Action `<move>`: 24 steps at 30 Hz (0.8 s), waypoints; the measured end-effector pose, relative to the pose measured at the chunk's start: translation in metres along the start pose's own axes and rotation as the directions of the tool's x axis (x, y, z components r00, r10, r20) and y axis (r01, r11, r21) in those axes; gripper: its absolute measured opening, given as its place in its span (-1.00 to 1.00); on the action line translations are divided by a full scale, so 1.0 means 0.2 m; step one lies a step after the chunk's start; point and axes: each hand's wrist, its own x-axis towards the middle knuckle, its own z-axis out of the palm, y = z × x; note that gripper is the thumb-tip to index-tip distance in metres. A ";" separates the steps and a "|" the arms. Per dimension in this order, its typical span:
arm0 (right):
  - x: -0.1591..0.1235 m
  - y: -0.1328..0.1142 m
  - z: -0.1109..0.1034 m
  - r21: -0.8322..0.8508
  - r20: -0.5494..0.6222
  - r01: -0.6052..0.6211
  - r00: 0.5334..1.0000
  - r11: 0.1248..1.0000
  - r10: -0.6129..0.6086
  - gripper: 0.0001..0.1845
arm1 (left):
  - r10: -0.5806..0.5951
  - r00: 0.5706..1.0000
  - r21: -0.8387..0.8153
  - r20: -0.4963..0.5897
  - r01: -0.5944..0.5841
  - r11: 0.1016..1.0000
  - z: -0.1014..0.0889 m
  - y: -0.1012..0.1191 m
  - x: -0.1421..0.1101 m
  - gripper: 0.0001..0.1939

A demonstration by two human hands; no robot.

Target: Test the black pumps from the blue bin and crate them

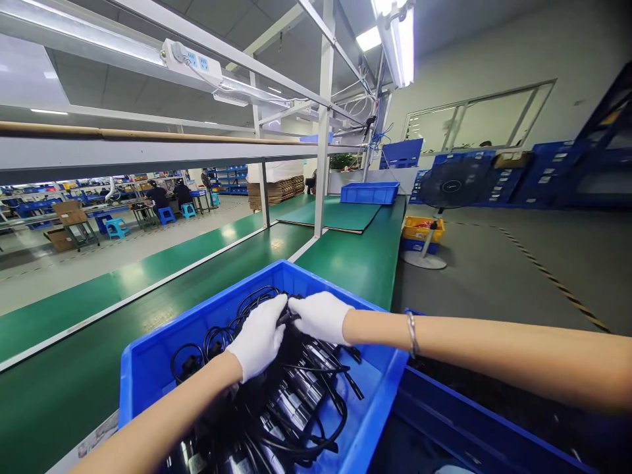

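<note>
A blue plastic bin (340,280) holds a heap of shiny dark cylindrical parts (291,405) with black cables (340,421) coiled among them. My left hand (259,336), in a white glove, is closed over the heap, its fingers around a black cabled part (286,319). Facing it, my right hand (320,316), gloved as well, has its fingertips pinched at the same black part. The two hands almost touch. What exactly lies between the fingers is mostly hidden by the gloves.
Under the bin runs a green-topped bench (345,260) with white frame posts (323,131). Another blue bin (370,193) stands farther along it. At lower right is a large blue crate (459,415). A black fan (451,184) stands on the floor at right.
</note>
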 end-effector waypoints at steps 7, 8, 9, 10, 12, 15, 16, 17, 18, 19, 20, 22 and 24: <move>0.06 0.10 -0.22 0.246 0.198 0.112 0.967 0.963 -0.163 -0.63 | -0.093 0.996 -0.229 0.010 0.093 0.969 0.00 0.02 0.13 -0.79; 0.07 0.14 -0.22 0.263 0.226 0.097 0.961 0.960 -0.160 -0.61 | -0.135 0.991 -0.251 -0.009 0.129 0.959 0.00 0.00 0.14 -0.79; 0.07 0.17 -0.20 0.262 0.250 0.075 0.958 0.962 -0.143 -0.60 | -0.177 0.984 -0.274 -0.033 0.161 0.948 0.00 -0.01 0.14 -0.76; 0.07 0.20 -0.17 0.243 0.278 0.046 0.954 0.969 -0.115 -0.60 | -0.213 0.975 -0.297 -0.059 0.186 0.937 0.00 -0.02 0.14 -0.74; 0.06 0.22 -0.07 0.156 0.350 -0.019 0.936 0.988 -0.037 -0.63 | -0.253 0.962 -0.343 -0.100 0.206 0.917 0.01 -0.04 0.15 -0.71; 0.03 0.15 0.11 -0.057 0.393 -0.070 0.915 0.996 0.087 -0.63 | -0.256 0.958 -0.396 -0.126 0.188 0.899 0.01 -0.06 0.16 -0.68; 0.02 0.11 0.16 -0.123 0.384 -0.068 0.917 0.990 0.111 -0.64 | -0.252 0.959 -0.406 -0.129 0.181 0.896 0.01 -0.06 0.16 -0.68; 0.02 0.07 0.21 -0.175 0.370 -0.060 0.921 0.983 0.122 -0.66 | -0.249 0.960 -0.413 -0.128 0.177 0.893 0.01 -0.05 0.16 -0.67; 0.02 0.04 0.24 -0.211 0.355 -0.050 0.926 0.976 0.124 -0.67 | -0.247 0.961 -0.417 -0.123 0.175 0.892 0.01 -0.05 0.16 -0.67; 0.03 0.01 0.27 -0.232 0.345 -0.041 0.931 0.972 0.121 -0.69 | -0.244 0.963 -0.417 -0.115 0.176 0.891 0.01 -0.05 0.15 -0.67; 0.04 0.00 0.28 -0.241 0.340 -0.036 0.933 0.970 0.119 -0.70 | -0.240 0.965 -0.416 -0.104 0.177 0.892 0.01 -0.04 0.14 -0.66; 0.07 0.02 0.28 -0.242 0.328 -0.049 0.936 0.969 0.129 -0.69 | -0.228 0.970 -0.409 -0.078 0.177 0.895 0.01 -0.04 0.13 -0.64; 0.08 0.08 0.25 -0.223 0.315 -0.072 0.938 0.972 0.142 -0.69 | -0.209 0.977 -0.403 -0.051 0.171 0.899 0.01 -0.03 0.12 -0.62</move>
